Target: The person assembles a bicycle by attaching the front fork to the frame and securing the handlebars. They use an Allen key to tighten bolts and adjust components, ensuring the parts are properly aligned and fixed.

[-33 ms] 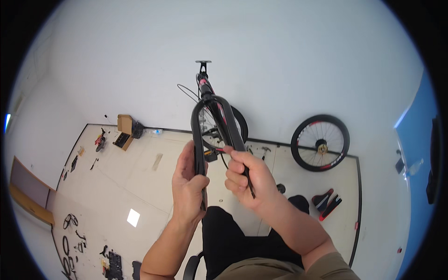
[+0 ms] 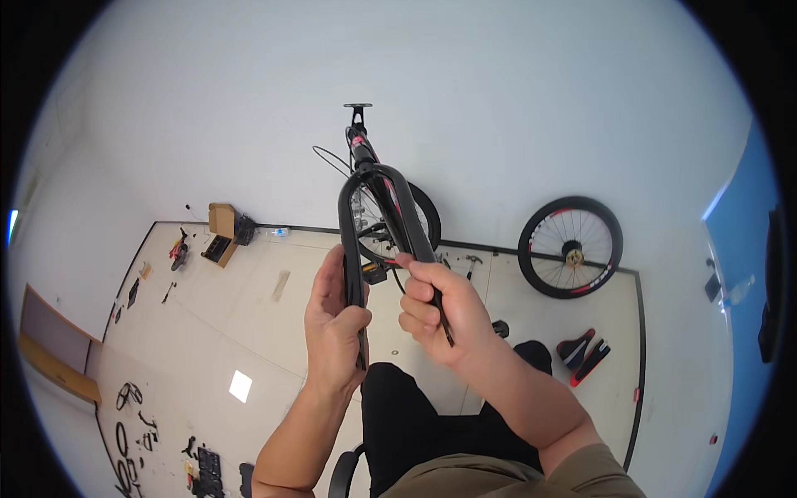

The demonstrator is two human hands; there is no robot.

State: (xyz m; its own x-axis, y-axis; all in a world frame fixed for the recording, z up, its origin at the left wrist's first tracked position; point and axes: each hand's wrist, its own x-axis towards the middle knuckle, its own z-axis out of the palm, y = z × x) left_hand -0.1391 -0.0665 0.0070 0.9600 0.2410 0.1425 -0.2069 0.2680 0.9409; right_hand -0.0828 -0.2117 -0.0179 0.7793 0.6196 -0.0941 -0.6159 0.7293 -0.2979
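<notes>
White wall fills the upper view; pale floor (image 2: 249,324) below it. Largest object is the bicycle frame (image 2: 363,153) standing inverted against the wall, one wheel (image 2: 419,217) still on it. A loose wheel (image 2: 571,246), black rim with red marks, leans on the wall to my right, well apart from the frame. Open cardboard box (image 2: 220,222) at far left by the wall; small tools and parts scattered along the left floor edge. Red-and-black shoes (image 2: 584,353) on the floor to my right. In front of me, I hold a black tyre strip (image 2: 378,178) bent into a tall narrow arch: long axis near vertical, bend pointing up and away toward the bicycle, both legs running down toward my lap. My left hand (image 2: 334,328) is clenched around the left leg, thumb across the front. My right hand (image 2: 438,311) grips the right leg, fingers curled, forefinger and thumb pinching its upper part. The two hands sit just beside each other, not touching.
</notes>
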